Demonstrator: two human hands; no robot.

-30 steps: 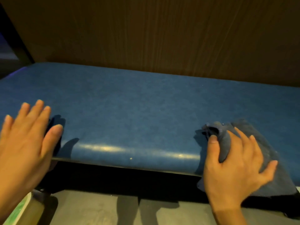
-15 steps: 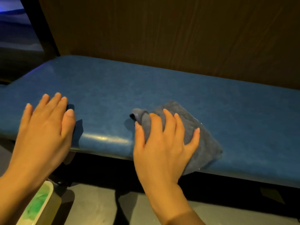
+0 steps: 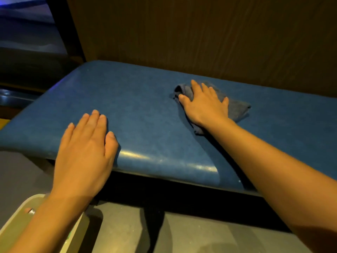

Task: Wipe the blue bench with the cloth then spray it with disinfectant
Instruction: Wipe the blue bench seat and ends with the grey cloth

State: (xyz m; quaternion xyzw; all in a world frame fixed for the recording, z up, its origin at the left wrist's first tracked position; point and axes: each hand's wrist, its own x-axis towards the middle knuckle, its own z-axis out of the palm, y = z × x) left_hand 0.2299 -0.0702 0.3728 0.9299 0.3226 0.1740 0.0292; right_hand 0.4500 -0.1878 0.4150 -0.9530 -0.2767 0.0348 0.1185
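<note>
The blue bench (image 3: 142, 114) runs across the view, its left end rounded. A crumpled grey-blue cloth (image 3: 238, 109) lies on its far middle part. My right hand (image 3: 204, 105) presses flat on the cloth, fingers spread, thumb against a bunched fold at the cloth's left end. My left hand (image 3: 85, 150) rests palm down over the bench's front edge, fingers together, holding nothing. No spray bottle shows.
A brown wood-grain wall (image 3: 200, 33) stands right behind the bench. A pale tray or bin (image 3: 14, 223) sits on the grey floor at the lower left, under my left forearm. A dark post (image 3: 67, 30) rises at the bench's left end.
My right hand has pushed the cloth from the bench's front edge away toward the back wall. My left hand stays on the front edge, and the view has shifted left.
</note>
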